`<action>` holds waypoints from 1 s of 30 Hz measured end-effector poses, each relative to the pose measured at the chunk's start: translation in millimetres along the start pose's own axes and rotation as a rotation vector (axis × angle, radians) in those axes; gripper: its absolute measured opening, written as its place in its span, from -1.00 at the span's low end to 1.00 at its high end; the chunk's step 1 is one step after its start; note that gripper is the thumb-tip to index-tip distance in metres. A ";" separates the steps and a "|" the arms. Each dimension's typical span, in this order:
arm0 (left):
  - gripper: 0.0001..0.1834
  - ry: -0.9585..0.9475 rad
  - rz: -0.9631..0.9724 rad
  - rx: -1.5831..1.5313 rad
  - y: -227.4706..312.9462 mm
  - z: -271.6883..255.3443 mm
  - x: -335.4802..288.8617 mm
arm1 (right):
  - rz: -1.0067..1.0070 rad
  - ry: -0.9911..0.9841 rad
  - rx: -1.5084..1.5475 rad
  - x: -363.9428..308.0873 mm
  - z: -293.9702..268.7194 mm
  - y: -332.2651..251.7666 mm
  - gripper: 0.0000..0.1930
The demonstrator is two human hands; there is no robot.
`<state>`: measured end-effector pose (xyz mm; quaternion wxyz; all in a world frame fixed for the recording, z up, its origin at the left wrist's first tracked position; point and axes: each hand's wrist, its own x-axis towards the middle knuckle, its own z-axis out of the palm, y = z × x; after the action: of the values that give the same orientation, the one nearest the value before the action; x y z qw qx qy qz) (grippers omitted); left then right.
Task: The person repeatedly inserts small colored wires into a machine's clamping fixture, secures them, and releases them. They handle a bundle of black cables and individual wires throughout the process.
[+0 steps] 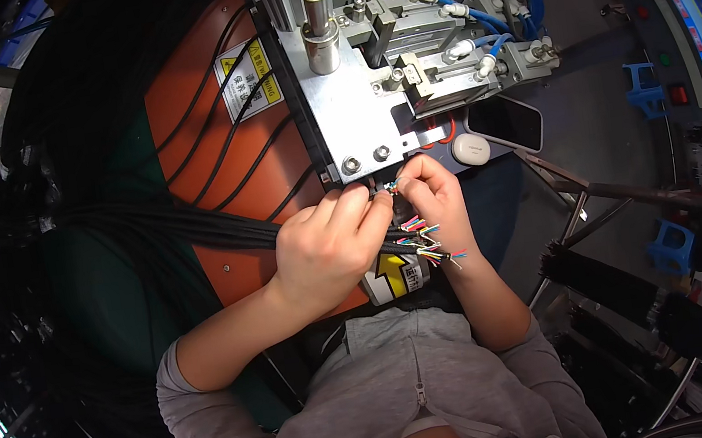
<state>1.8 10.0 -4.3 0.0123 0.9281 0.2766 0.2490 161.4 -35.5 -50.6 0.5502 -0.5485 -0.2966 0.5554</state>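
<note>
My left hand (329,238) is closed at the front edge of a metal machine, its fingers around the end of a black cable. Thumb and forefinger of my right hand (436,194) pinch the thin coloured wires (392,186) fanning from that end, just under the machine's silver plate (348,117). A bundle of black cables (228,226) comes in from the left and passes beneath my left hand. Several stripped cable ends with multicoloured wires (430,244) stick out between my wrists. The tips of the pinched wires are partly hidden by my fingers.
An orange panel (225,173) with a warning label (251,80) lies left of the machine, with separate black cables across it. Pneumatic cylinders (436,57) with blue hoses fill the back. A phone (505,122) and a round white case (470,149) lie to the right. A lit screen (698,27) stands far right.
</note>
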 end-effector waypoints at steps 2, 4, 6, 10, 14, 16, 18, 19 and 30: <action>-0.80 0.044 -0.002 0.008 -0.2 1.1 -0.1 | -0.120 0.040 -0.169 -1.6 -0.8 3.4 -0.93; -0.82 0.019 -0.034 0.007 0.3 -0.2 -0.8 | -0.253 0.104 -0.287 -0.3 4.1 4.5 -0.92; -0.80 -0.048 -0.072 0.018 3.3 -5.9 -2.9 | -0.267 0.108 -0.259 -1.1 7.1 1.9 -0.90; -0.75 -0.164 -0.134 0.075 11.9 -16.5 -8.3 | -0.114 0.023 -0.159 0.4 -4.5 6.7 -0.93; -0.86 -0.161 -0.119 0.085 5.4 -16.1 -8.8 | -0.692 -0.181 -0.358 3.0 -16.0 -9.2 -0.78; -0.84 -0.135 -0.112 0.002 2.0 -15.5 -8.5 | -0.733 -0.457 -0.350 3.5 -19.5 -24.1 -0.70; -0.81 -0.099 -0.088 -0.081 -1.3 -13.1 -9.1 | -0.796 -0.430 -0.400 3.5 -15.4 -24.0 -0.76; -0.78 -0.061 -0.059 -0.098 -2.1 -13.1 -6.8 | -0.824 -0.371 -0.433 2.7 -15.1 -23.8 -0.78; -0.75 0.167 0.067 -0.203 -10.1 -9.5 -0.1 | -0.775 -0.008 -0.053 -10.6 9.4 -17.2 -0.68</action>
<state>-7.9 17.4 2.4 0.0749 0.9068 0.2189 0.3525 155.3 -39.0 -29.5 0.7037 -0.4077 -0.4982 0.3007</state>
